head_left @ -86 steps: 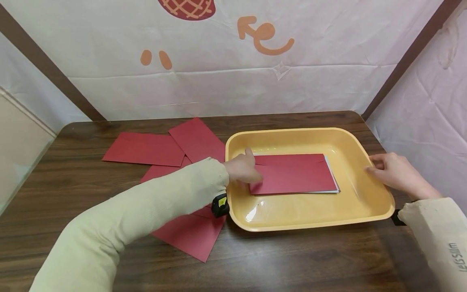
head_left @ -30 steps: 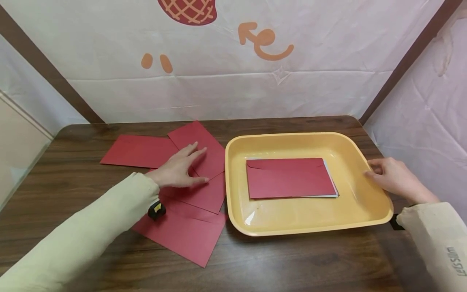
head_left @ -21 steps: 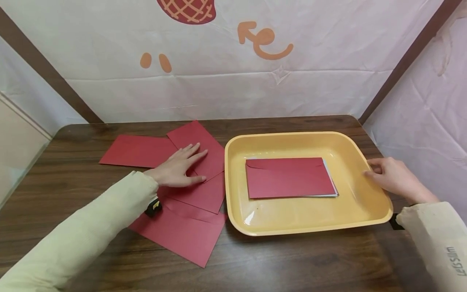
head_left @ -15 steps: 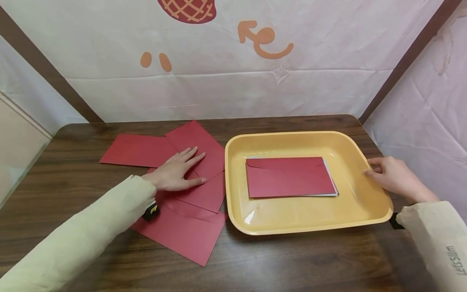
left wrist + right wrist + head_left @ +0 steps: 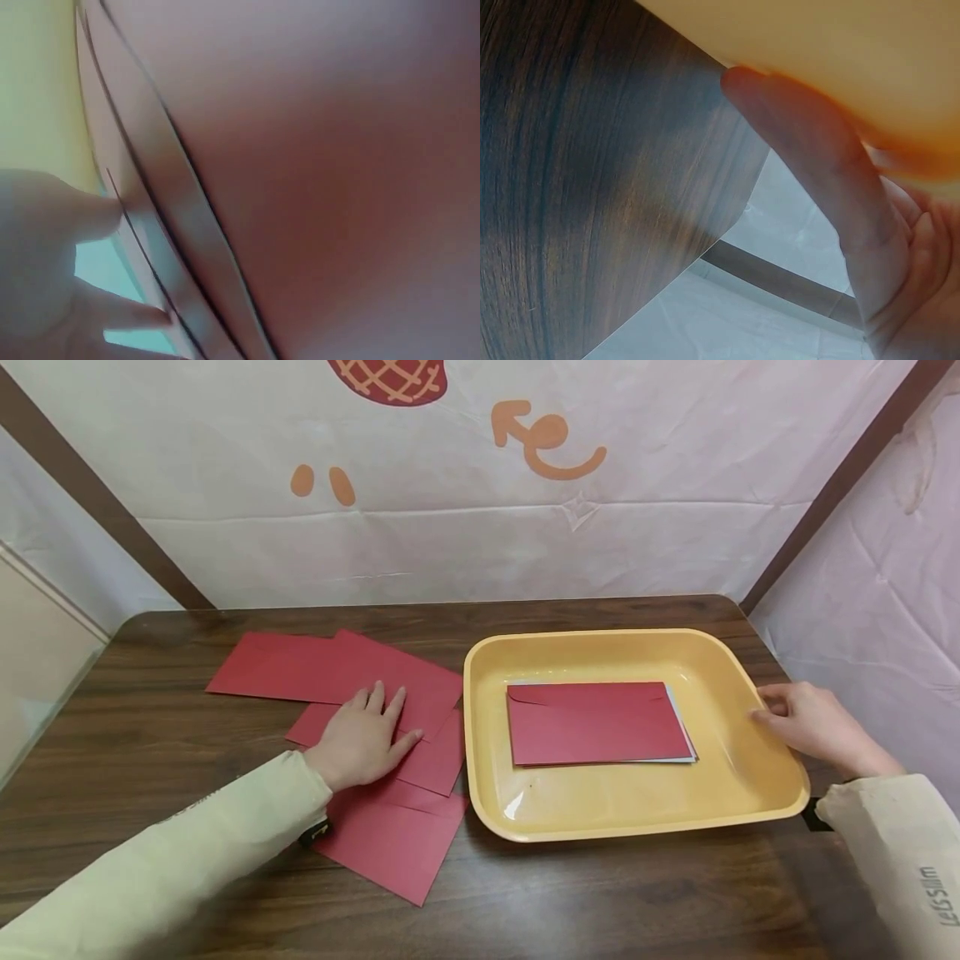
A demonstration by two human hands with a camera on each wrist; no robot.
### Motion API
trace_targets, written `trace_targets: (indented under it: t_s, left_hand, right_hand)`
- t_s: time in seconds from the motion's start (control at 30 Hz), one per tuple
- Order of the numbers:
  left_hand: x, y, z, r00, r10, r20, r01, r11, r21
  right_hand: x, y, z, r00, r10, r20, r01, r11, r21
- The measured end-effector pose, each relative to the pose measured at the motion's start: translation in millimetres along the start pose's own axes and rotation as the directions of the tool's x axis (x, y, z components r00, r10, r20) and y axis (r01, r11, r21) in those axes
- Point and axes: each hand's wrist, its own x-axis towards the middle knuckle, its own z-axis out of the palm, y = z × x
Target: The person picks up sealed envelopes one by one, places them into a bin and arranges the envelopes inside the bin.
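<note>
On the left of the table, several red envelopes (image 5: 427, 681) overlap in a loose pile. My left hand (image 5: 358, 739) lies on the uppermost one with its fingers extended and spread. In the left wrist view, the fingertips touch the layered envelopes (image 5: 315, 187). A yellow plastic tray (image 5: 600, 802) stands to the right of the pile. My right hand (image 5: 817, 727) pinches the tray's right edge; in the right wrist view, a finger presses along the tray's outside (image 5: 840, 45). Inside the tray rests a stack topped by a red envelope (image 5: 600, 722), with a whitish edge showing beneath.
The brown wood-grain table (image 5: 600, 893) has rounded back corners. Behind it hangs a pale printed cloth (image 5: 450, 552), and another pale cloth (image 5: 900, 593) stands along the right side. The tray's left rim meets or nearly meets the envelope pile.
My left hand came back from the tray to the pile. The uppermost envelope has turned and slid toward me under it, its back corner now lower. My right hand stays at the tray's edge.
</note>
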Motion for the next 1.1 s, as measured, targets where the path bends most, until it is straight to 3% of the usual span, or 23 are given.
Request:
trace_targets:
  t_s: [0.23, 0.4, 0.57, 0.73, 0.8, 0.9, 1.0, 1.1]
  left_hand:
    - [-6.1, 20.0, -0.7, 0.998, -0.058, -0.002, 0.058, 0.987, 0.149]
    - [-5.9, 30.2, -0.2, 0.994, -0.033, -0.105, 0.056, 0.973, 0.222]
    - [-4.0, 36.7, 1.2, 0.977, 0.001, -0.215, 0.055, 0.965, 0.255]
    - [-2.1, 38.7, 0.1, 0.978, -0.015, -0.206, 0.069, 0.964, 0.258]
    - [-2.0, 36.8, -3.2, 0.985, -0.042, -0.167, 0.076, 0.976, 0.202]
    - [-2.4, 28.7, -13.6, 0.992, -0.1, -0.077, 0.101, 0.995, 0.007]
    - [-3.6, 12.8, -28.2, 0.987, -0.161, 0.001, 0.158, 0.966, -0.205]
    - [-6.1, -8.1, -42.2, 0.978, -0.21, 0.022, 0.207, 0.938, -0.279]
  right_hand:
    - [0, 1, 0, 1.0, 0.003, 0.008, -0.003, 1.0, -0.004]
    - [0, 3, 0, 1.0, -0.005, 0.003, 0.005, 1.0, -0.009]
    - [0, 2, 1, 1.0, -0.007, -0.003, 0.007, 1.0, -0.008]
    - [0, 2, 1, 1.0, -0.013, -0.008, 0.013, 1.0, -0.008]
    - [0, 1, 1, 1.0, -0.015, -0.008, 0.015, 1.0, -0.007]
    - [-1, 1, 0, 1.0, -0.016, -0.008, 0.016, 1.0, -0.003]
    - [-1, 1, 0, 1.0, -0.011, -0.004, 0.011, 1.0, 0.0]
    - [-1, 1, 0, 1.0, -0.004, 0.002, 0.004, 1.0, 0.007]
